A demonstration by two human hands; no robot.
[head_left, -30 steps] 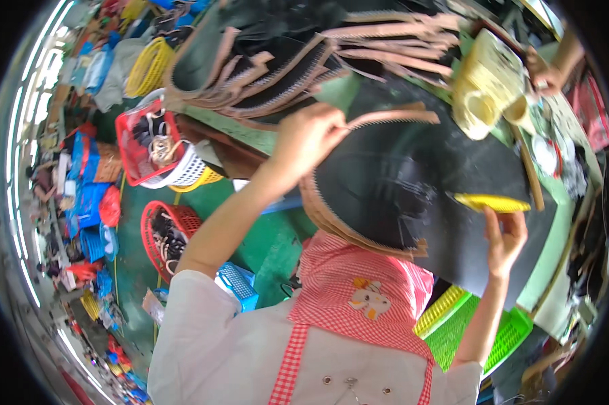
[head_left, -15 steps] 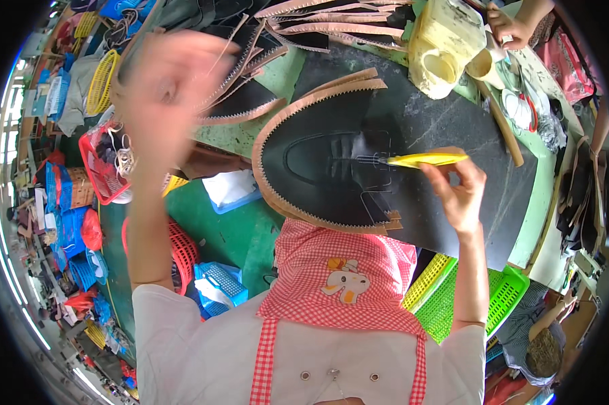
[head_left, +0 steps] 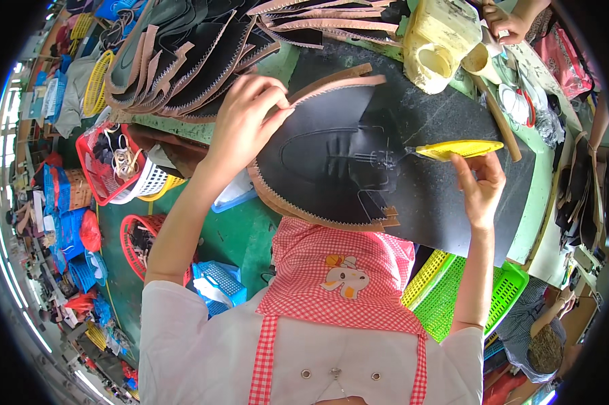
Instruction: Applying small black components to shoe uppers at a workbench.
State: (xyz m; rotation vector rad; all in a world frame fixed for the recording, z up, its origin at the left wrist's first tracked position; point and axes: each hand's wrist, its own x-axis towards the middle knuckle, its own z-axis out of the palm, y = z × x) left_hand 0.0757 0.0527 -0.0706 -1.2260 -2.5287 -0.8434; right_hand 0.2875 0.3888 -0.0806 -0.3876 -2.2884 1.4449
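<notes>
A black leather shoe upper point(head_left: 311, 152) with a tan zigzag-cut edge lies on the dark board in front of me. At least one similar piece sits under its border. My left hand point(head_left: 247, 118) is at its upper left edge, thumb and fingertips pinched on the tan border. Between the fingers of my right hand point(head_left: 481, 185) is a yellow-handled tool point(head_left: 460, 149) with a thin dark tip, too small to make out its kind. That tip points left, close to the stitched tab at the upper's right side; whether it touches is unclear.
Stacked black uppers point(head_left: 176, 74) with tan edges lie at the far left. A stained plastic jug point(head_left: 446, 40) and a brown stick point(head_left: 500, 121) are at the far right, near another person's hand point(head_left: 508, 23). Baskets, including a green one point(head_left: 510, 293), stand below the table.
My left hand, blurred at the upper left before, has come right and down onto the upper's edge. My right hand has moved slightly right and down, drawing the yellow-handled tool back from the tab.
</notes>
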